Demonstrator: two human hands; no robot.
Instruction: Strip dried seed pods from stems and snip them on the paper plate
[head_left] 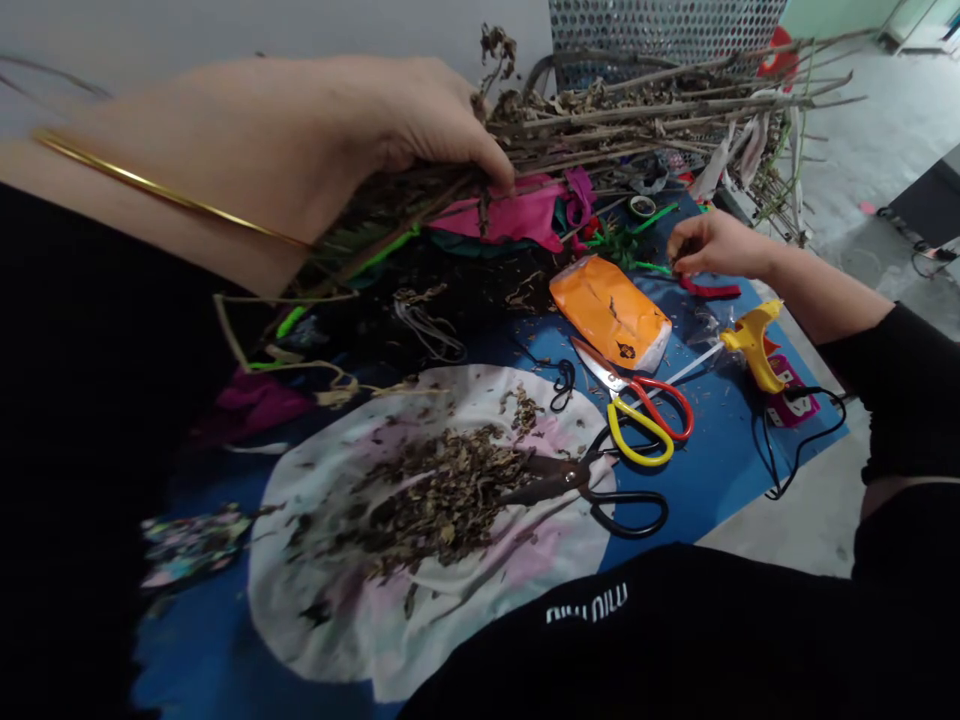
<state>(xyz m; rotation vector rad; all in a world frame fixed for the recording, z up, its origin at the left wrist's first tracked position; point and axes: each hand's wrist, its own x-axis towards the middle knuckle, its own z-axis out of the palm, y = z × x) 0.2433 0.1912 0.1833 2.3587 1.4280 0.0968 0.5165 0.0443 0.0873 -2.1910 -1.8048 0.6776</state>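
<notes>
Left hand (427,115): curled over a bundle of dried stems (660,110), thumb on the near side, firm grip. Stems are thin, woody, brown, brittle, with shrivelled leaves clinging. Bundle lies over the far side of the blue worktop (720,450); long axis roughly follows the far edge, thin ends pointing right, past the far right corner. Perforated metal panel (667,40) behind it.

Right hand (709,245): by the right edge, fingers bent, tips nearly together, just beside a red strip (712,291); can't tell if anything is pinched.

Wrinkled pink fabric (502,215) below the stems. Near edge: rounded whitish cloth (337,625), soft, creased, pink-blotched, heaped with crumbled dry leaves (435,500). Black-handled scissors (571,478) lie on it, blades apart, pointing left into the heap. Metal scissors with red and yellow loops (616,383) just beyond, tips toward a glossy orange packet (607,310). Yellow pistol-shaped plastic tool (761,350) near the near right corner.
</notes>
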